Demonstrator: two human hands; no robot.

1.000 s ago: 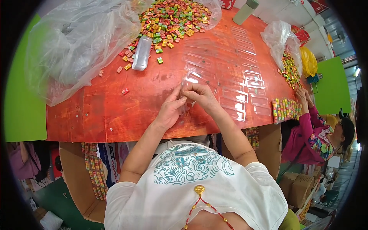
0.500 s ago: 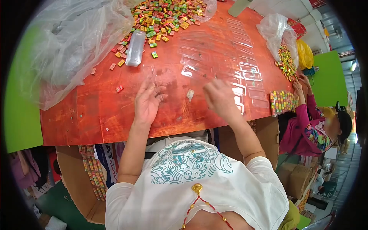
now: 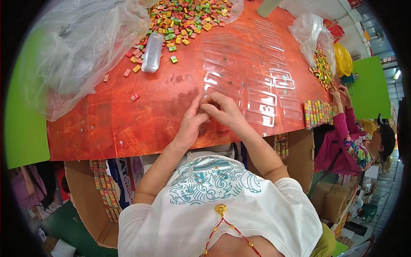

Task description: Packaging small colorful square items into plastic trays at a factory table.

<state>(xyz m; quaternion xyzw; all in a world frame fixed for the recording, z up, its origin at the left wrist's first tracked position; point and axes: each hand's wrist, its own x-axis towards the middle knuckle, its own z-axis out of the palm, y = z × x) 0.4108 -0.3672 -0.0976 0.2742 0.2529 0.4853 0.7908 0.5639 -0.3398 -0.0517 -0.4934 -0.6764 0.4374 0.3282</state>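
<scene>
Trays (image 3: 262,97), clear and shallow, lie in rough columns on the red table (image 3: 111,122), beyond and to the right of the person's hands; several rims catch the light. The left hand (image 3: 189,125) has its fingers extended close together, pointing away from the body, with the thumb reaching across toward the other hand. The right hand (image 3: 224,112) is curled, thumb and forefinger drawn to a narrow pinch at the left fingertips. From where I stand, I cannot tell whether either hand holds something, since any clear plastic there merges with the table's shine. The left column of trays lies just beyond the fingertips.

At the far side, a heap (image 3: 184,21) of small red, yellow and green pieces spreads beside a large clear bag (image 3: 96,47). A translucent tub (image 3: 152,53) lies at the heap's near edge, and a single red piece (image 3: 135,97) lies apart, nearer the person. A pale green bottle (image 3: 268,7) is partly cut off above. At right, a co-worker's hands (image 3: 341,98) are near a smaller heap (image 3: 323,70), with a block (image 3: 319,114) of packed pieces just beside them.
</scene>
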